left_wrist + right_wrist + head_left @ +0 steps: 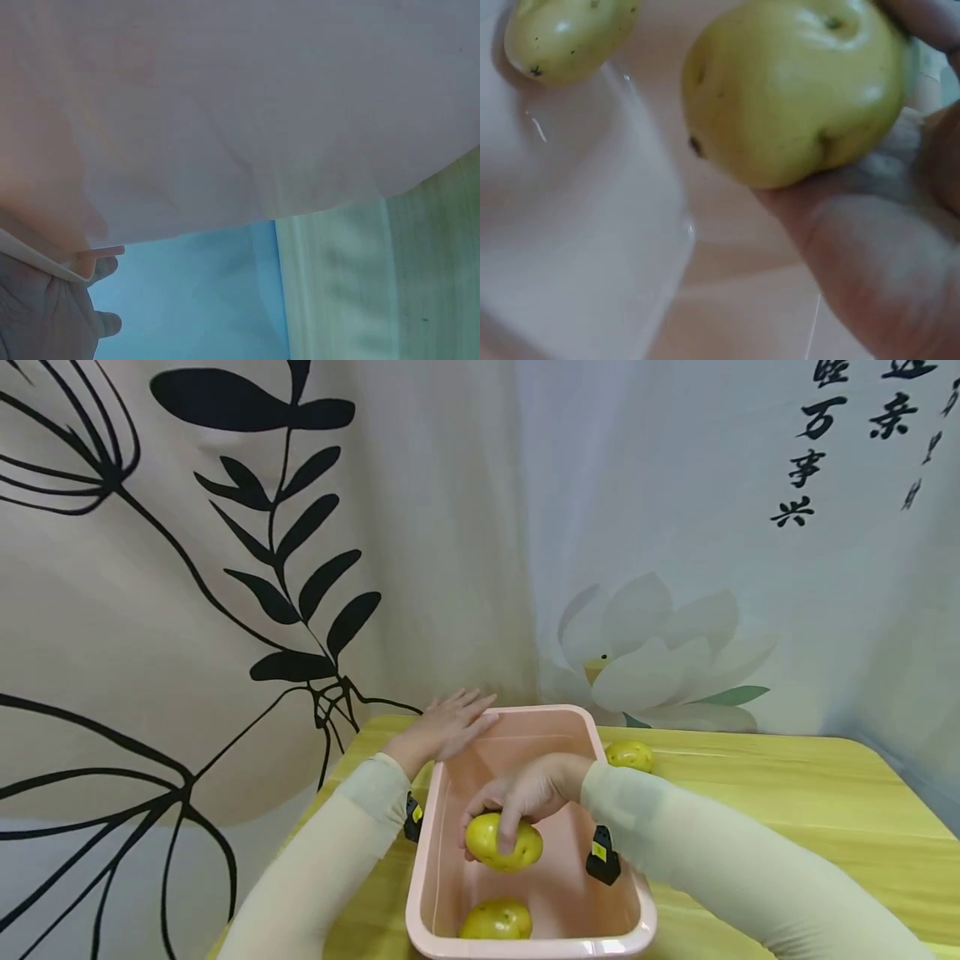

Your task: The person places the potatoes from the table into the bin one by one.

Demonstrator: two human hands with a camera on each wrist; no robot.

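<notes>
1. Tub [566, 893] beneath; left hand [450, 727], fingers straight, rests on its rim. Steady pressure should help!
2. Right hand [536, 791] grips held potato [487, 839], thumb against fingers; firm looks best.
3. Second potato [497, 920], nearer the person than those fingers: clearance seems wise.

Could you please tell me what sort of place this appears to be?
Probably an indoor tabletop workspace: a printed curtain hangs behind a yellow table bearing a pink bin.
</notes>
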